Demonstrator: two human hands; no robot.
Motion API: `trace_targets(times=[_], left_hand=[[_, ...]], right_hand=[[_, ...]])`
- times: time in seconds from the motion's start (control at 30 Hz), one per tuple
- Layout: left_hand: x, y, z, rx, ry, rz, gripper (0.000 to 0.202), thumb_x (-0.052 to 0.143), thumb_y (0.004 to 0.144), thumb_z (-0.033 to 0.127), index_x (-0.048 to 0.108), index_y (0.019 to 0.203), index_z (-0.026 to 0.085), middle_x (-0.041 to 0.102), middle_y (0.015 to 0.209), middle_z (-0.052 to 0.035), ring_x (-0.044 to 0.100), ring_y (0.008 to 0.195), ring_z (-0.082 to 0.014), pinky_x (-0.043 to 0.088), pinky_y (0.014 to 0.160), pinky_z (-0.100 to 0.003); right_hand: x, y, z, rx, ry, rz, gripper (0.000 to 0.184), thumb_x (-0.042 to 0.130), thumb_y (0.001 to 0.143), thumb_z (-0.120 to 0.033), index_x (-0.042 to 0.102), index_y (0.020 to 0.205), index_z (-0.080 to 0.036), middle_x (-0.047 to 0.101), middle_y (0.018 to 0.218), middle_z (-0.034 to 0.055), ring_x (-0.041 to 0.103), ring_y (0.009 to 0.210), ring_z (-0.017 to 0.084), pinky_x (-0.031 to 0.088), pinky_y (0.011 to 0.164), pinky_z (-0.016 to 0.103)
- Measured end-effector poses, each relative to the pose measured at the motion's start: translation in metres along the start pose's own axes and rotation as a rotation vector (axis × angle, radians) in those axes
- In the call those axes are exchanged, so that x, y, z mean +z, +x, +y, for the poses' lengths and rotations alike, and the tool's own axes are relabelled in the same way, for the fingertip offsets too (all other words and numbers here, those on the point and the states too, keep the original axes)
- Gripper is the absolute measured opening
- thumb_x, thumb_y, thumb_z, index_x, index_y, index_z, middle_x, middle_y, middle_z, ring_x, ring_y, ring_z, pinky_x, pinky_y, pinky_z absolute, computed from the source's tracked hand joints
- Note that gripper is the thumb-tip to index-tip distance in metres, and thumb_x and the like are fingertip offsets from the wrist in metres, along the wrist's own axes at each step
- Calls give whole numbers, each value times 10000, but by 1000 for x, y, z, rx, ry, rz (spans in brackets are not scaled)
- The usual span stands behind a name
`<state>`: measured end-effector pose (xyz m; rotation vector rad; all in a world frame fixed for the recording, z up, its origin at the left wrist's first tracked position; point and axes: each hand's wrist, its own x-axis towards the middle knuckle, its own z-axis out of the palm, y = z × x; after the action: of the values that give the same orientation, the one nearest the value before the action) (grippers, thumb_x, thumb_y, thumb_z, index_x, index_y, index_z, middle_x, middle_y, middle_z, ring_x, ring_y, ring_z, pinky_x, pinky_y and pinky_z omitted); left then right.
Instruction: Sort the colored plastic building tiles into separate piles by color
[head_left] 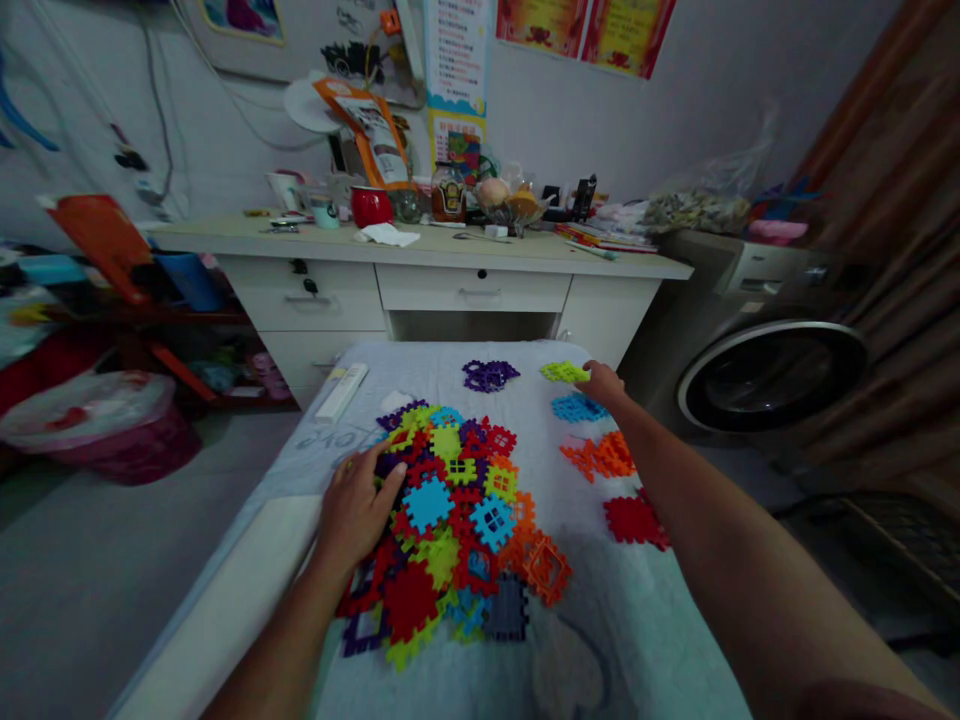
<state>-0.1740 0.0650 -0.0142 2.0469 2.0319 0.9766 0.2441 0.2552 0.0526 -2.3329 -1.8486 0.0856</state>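
Observation:
A mixed heap of toothed plastic interlocking building pieces (442, 550) lies on the cloth-covered table, in red, yellow-green, blue, purple and orange. My left hand (356, 505) rests on the heap's left side, thumb and fingers apart. At the far right, my right hand (604, 384) pinches a yellow-green interlocking piece (564, 372) at a small group of that colour; the fingertips are partly hidden. Below it, down the right side, sit groups of blue pieces (577, 407), orange pieces (600, 456) and red pieces (636, 521). A purple group (490, 375) lies at the far middle.
A white strip-shaped object (342, 393) lies at the table's far left. Beyond stands a white cabinet (307, 290) crowded with jars, a red pot (371, 206) and papers. A washing machine (757, 340) is at the right, a pink bin (105, 430) at the left.

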Motion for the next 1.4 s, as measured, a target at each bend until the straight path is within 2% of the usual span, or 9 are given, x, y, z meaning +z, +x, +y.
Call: trace_targets(times=[0.17,0.27,0.37,0.53,0.73,1.0,1.17,1.3,1.4], left_hand=[[0,-1,0,-24,-12,10,530,405,907,555,565,1262,196,637,1205,-118,544,1166,-290,413,1048,-482],[1,-1,0,-17,-18,9,523,408,913,558,553,1273,207,625,1233,-109,529,1193,-286,399,1066,-483],[0,-2,1,-22,-25,10,522,410,913,557,551,1277,209,625,1230,-108,527,1196,-289,400,1064,-489],[-3,-2,5,-21,-37,18,508,426,908,550,549,1275,222,632,1191,-96,541,1174,-283,412,1054,-480],[-3,-3,5,-35,-40,2,500,423,909,546,548,1266,220,627,1220,-99,525,1200,-291,392,1075,-502],[-2,-3,5,-44,-46,24,478,438,904,527,558,1261,233,636,1221,-93,535,1201,-288,388,1084,-507],[-2,-3,5,-30,-37,16,500,423,908,543,562,1262,218,638,1221,-107,540,1188,-292,394,1074,-510],[-3,-2,6,-34,-32,11,517,407,911,543,570,1257,194,642,1216,-126,541,1180,-299,396,1067,-515],[-3,-2,7,-36,-34,15,514,411,910,534,568,1260,192,642,1219,-125,542,1180,-297,392,1070,-513]], right_hand=[[6,12,-16,46,-50,-29,648,667,809,-485,472,1345,-176,552,1278,195,579,1165,333,458,925,448],[10,18,-24,56,-71,-38,721,662,781,-587,467,1345,-181,515,1300,210,572,1171,365,451,931,489],[13,24,-34,67,-90,-54,739,657,767,-616,486,1337,-178,501,1306,216,559,1183,388,437,942,517],[19,28,-45,75,-94,-59,631,641,810,-521,525,1320,-167,508,1289,221,551,1188,382,437,945,507],[27,34,-47,82,-67,-45,525,597,866,-425,531,1332,-193,505,1291,211,538,1182,377,467,907,459],[31,33,-45,-5,-23,-2,625,584,879,-358,386,1436,-156,509,1281,227,564,1152,336,442,941,424],[24,25,-35,-27,-64,14,439,486,890,-200,531,1325,-164,531,1251,211,601,1104,317,486,876,407],[19,21,-32,-121,-119,-143,360,509,866,-179,650,1197,-205,578,1250,174,582,1145,333,476,915,503],[17,19,-33,-151,-115,-184,309,534,866,-206,687,1133,-235,597,1266,142,573,1168,324,443,957,556]])
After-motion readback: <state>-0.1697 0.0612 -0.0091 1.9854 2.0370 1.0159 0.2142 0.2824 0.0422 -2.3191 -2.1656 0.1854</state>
